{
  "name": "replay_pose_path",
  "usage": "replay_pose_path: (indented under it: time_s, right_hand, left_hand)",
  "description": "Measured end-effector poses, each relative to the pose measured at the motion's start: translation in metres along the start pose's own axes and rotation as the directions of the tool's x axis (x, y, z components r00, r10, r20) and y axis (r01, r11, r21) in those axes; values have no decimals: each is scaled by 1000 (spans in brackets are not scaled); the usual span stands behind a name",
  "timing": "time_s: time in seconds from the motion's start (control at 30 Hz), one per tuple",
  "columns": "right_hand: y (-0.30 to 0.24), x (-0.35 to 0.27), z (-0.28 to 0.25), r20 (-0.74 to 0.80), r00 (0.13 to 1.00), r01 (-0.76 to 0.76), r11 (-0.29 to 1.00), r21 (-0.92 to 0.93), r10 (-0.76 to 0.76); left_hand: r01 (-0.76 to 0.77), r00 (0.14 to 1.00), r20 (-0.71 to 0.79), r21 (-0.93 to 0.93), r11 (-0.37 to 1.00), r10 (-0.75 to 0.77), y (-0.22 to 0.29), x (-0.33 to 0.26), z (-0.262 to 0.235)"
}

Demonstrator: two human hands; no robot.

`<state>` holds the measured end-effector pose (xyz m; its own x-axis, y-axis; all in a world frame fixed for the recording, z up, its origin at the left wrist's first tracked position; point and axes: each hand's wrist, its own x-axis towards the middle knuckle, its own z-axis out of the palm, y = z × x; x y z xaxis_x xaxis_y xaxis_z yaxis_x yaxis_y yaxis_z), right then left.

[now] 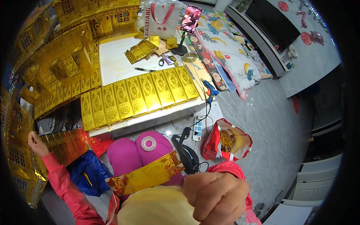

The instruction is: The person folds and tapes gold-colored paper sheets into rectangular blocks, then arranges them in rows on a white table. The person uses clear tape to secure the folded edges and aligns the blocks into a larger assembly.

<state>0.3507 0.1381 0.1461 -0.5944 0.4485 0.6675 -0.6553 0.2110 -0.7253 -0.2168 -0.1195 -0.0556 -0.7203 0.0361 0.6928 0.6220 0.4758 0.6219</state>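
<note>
Your bench (116,63) carries a row of gold boxes (138,95) along its near side. A gold card strip (148,172) lies across your lap. Your right hand (217,195) is curled near; your left hand (37,144) bends far left; I cannot tell whether either grips anything. A tape roll (144,143) rests on your knee.

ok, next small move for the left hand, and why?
Probably bring the left hand over to steady the gold card: it lies slantwise across the purple trousers, neither hand appears to be on it, and the left is off beside the gold boxes. The right hand has curled fingers; whether it holds anything is unclear.
</note>
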Motion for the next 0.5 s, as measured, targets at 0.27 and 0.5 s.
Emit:
replay_pose_path:
  time_s: [0.27,0.5]
  right_hand:
    - [123,10,-104,-670,742,-368,852,-372,28]
    - [283,-2,-251,-767,640,-648,503,-573,-48]
  left_hand:
    - [-394,853,373,3,919,364,14,-21,56]
    - [-205,700,699,2,979,145,67,-62,172]
